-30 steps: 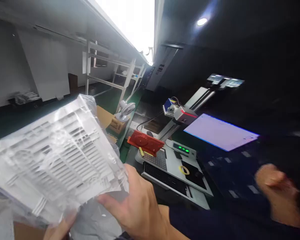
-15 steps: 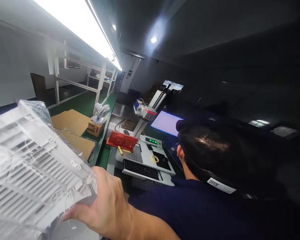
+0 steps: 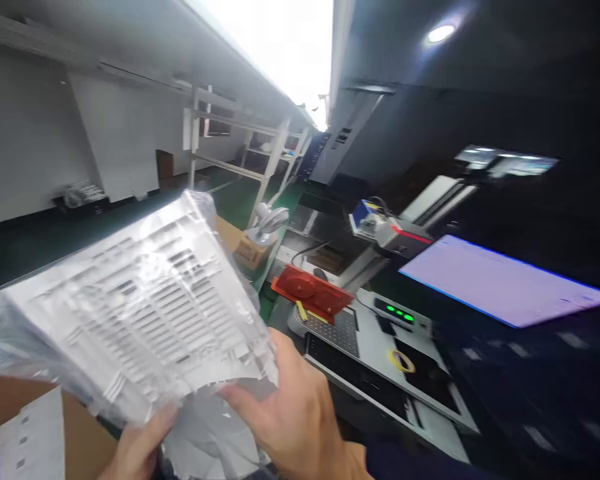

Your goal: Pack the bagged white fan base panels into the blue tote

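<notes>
A white plastic housing with rows of vent slots (image 3: 160, 307), wrapped in a clear plastic bag (image 3: 45, 380), is held tilted in front of me. My right hand (image 3: 300, 400) grips its lower right corner, thumb in front and fingers behind. At the lower edge my left hand (image 3: 143, 443) closes on the bagged housing, its thumb on the front; the other fingers are mostly hidden. Loose plastic hangs between the two hands. Bright glare and motion blur wash out part of the slotted face.
An open cardboard box (image 3: 87, 437) with a white sheet stands at lower left. Beyond my right hand are a marking machine (image 3: 400, 237), a red plate (image 3: 313, 293), a keyboard (image 3: 360, 380), a yellow tape roll (image 3: 401, 361) and a monitor (image 3: 505, 280). A small fan (image 3: 270, 223) sits on a carton.
My view has turned left, and the housing now sits nearer the middle. My left hand has come into view on it. The person in a dark cap at right is out of view.
</notes>
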`<state>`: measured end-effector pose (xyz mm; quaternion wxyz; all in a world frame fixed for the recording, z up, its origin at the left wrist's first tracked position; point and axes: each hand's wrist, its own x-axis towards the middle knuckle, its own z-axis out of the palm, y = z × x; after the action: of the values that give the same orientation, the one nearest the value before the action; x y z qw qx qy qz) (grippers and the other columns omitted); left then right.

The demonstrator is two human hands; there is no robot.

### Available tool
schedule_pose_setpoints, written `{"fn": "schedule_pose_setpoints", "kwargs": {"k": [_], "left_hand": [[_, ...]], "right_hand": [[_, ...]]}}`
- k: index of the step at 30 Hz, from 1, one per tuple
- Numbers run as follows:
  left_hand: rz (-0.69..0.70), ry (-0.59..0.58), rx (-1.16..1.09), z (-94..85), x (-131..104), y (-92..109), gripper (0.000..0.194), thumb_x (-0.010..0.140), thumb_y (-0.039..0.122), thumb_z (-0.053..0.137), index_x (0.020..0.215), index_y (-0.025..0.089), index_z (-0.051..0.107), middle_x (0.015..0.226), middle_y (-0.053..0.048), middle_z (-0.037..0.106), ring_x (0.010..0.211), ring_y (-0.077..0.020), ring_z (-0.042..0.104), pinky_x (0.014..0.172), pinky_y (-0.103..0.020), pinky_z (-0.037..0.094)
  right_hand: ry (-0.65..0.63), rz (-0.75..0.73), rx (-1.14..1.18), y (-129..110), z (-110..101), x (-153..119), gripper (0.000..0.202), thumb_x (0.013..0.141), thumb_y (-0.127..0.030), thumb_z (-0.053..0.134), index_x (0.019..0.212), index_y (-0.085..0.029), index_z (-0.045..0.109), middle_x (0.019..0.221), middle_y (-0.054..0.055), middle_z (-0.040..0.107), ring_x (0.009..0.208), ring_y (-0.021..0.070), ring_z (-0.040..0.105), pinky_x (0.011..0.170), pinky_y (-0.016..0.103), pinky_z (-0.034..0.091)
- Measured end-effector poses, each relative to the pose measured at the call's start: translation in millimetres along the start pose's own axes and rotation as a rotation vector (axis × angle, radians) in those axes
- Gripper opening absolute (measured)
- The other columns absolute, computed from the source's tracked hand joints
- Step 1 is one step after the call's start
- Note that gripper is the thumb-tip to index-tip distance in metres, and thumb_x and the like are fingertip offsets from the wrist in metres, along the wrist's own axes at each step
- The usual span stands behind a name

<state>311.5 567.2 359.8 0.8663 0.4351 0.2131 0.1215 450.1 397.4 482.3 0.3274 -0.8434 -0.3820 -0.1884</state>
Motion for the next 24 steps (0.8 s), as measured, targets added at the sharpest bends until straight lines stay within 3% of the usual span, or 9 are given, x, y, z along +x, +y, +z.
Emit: {"fn": "schedule_pose_setpoints", "kwargs": {"k": [3,8,14,17,24], "left_hand": [[0.022,0.031,0.072,-13.7,-11.6,2.0,0.085,0.087,0.079,0.087,0.142,0.015,0.085,0.147,-0.017,0.078,0.162,-0.0451,0.054,0.143,-0.057,0.034],[0.130,-0.180,0.278,-22.3,-0.7,-2.1,0.082,0.104,0.078,0.066,0.154,0.014,0.078,0.153,-0.023,0.074,0.167,-0.0427,0.048,0.145,-0.060,0.023],[0.165,-0.339,0.254,-1.0,-1.4,23.6,0.088,0.102,0.078,0.068,0.162,0.015,0.070,0.156,-0.023,0.072,0.161,-0.0426,0.056,0.144,-0.060,0.029],[0.183,-0.328,0.243,7.3,-1.5,30.5,0.088,0.101,0.078,0.070,0.162,0.015,0.070,0.153,-0.023,0.074,0.159,-0.0424,0.059,0.144,-0.060,0.029],[0.150,-0.363,0.174,15.7,-0.4,36.9,0.093,0.098,0.080,0.073,0.164,0.015,0.068,0.151,-0.024,0.075,0.155,-0.0447,0.062,0.137,-0.061,0.042]], "right_hand": [[0.006,-0.099,-0.135,14.5,3.7,2.2,0.060,0.109,-0.076,0.065,0.135,-0.022,0.059,0.097,0.002,0.083,0.079,0.0267,0.084,0.058,0.032,0.064],[-0.003,-0.140,-0.188,21.8,3.1,3.9,0.062,0.110,-0.077,0.062,0.135,-0.020,0.059,0.094,0.005,0.083,0.072,0.0264,0.083,0.058,0.031,0.064],[0.010,-0.063,-0.101,17.3,2.0,-1.2,0.079,0.101,-0.089,0.067,0.138,-0.019,0.062,0.099,0.006,0.083,0.079,0.0276,0.083,0.059,0.033,0.062],[0.015,0.015,-0.085,15.1,3.8,-4.3,0.082,0.100,-0.093,0.063,0.138,-0.020,0.065,0.100,0.004,0.082,0.082,0.0291,0.083,0.064,0.037,0.062],[-0.017,0.100,-0.079,13.3,1.8,-6.9,0.087,0.095,-0.097,0.065,0.134,-0.019,0.068,0.093,0.010,0.082,0.078,0.0339,0.081,0.065,0.041,0.061]]}}
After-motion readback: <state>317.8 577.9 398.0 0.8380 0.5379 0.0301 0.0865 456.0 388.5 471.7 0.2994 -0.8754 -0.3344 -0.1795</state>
